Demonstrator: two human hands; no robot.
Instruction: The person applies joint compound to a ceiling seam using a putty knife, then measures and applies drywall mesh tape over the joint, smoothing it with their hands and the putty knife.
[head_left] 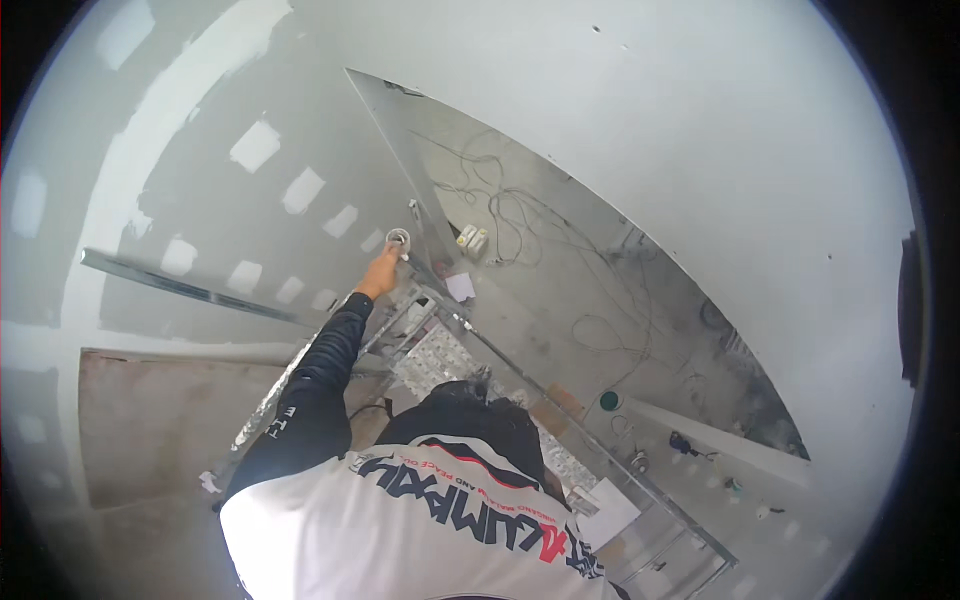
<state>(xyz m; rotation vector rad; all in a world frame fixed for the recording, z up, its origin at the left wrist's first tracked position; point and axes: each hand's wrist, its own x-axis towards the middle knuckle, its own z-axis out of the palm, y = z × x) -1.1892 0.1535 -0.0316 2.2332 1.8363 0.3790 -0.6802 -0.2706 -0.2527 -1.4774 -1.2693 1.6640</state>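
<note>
My left arm, in a black sleeve, stretches forward to the scaffold's rail. At its end my left hand (379,273) is closed on a small white round thing (398,240) with a dark middle, which looks like a roll of tape. It is held beside the grey plasterboard wall (230,200), close to the corner of the scaffold frame (480,338). My right hand is not in view.
Below me lies a perforated metal scaffold platform (440,357). On the floor far down are loose cables (510,205), a yellow-and-white box (472,240) and a green round thing (609,400). A metal profile (190,288) crosses the left wall; a large curved white panel (720,150) hangs right.
</note>
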